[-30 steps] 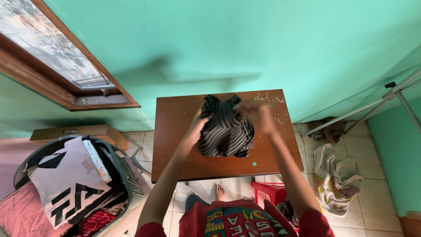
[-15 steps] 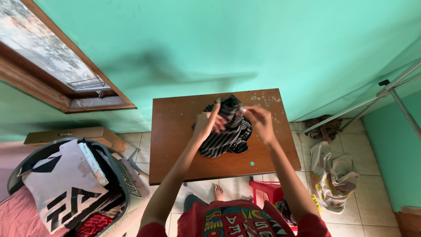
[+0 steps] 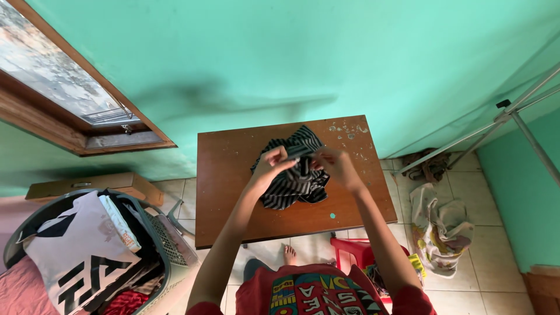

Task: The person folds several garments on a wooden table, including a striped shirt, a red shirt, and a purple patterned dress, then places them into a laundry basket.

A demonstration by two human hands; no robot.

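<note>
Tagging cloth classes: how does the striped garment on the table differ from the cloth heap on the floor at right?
The striped garment is dark with thin pale stripes; the floor cloth is pale with coloured patches. The striped garment lies on the wooden table, pinched at its top edge by the left hand and right hand; the floor cloth lies on tiles, untouched. Both are crumpled, not folded.

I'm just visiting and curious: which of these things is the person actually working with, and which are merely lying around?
In use:
- striped cloth, bunched on the wooden table
- left hand and right hand, both gripping it

Lying about:
- laundry basket full of clothes
- red stool
- crumpled cloth on the floor
- cardboard box
- metal rack
</note>
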